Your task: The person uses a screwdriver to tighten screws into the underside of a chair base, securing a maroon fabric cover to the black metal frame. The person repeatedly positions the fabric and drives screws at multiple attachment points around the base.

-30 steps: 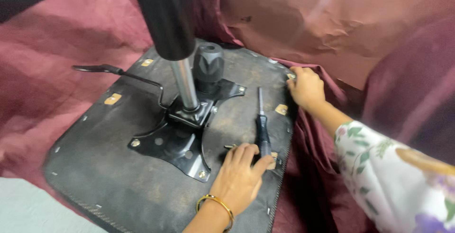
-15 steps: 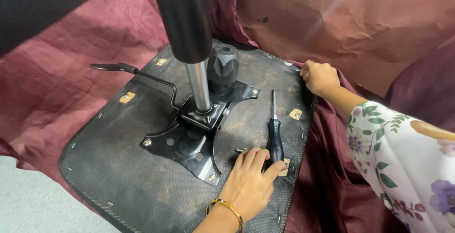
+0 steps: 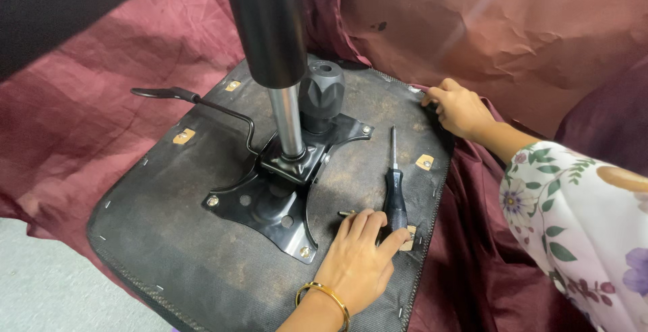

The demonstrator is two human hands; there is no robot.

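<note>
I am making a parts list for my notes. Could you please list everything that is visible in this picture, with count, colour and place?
seat underside: one, black fabric, centre, lying face down
metal plate: one, black, bolted at the seat's middle
gas cylinder: one, black with silver rod, rising from the plate
knob: one, black, behind the rod
lever: one, black, reaching left from the plate
screwdriver: one, black handle, on the seat right of the plate
cloth: maroon, spread under and around the seat
left hand: gold bangle, fingers at the screwdriver handle
right hand: floral sleeve, on the seat's far right edge
</note>
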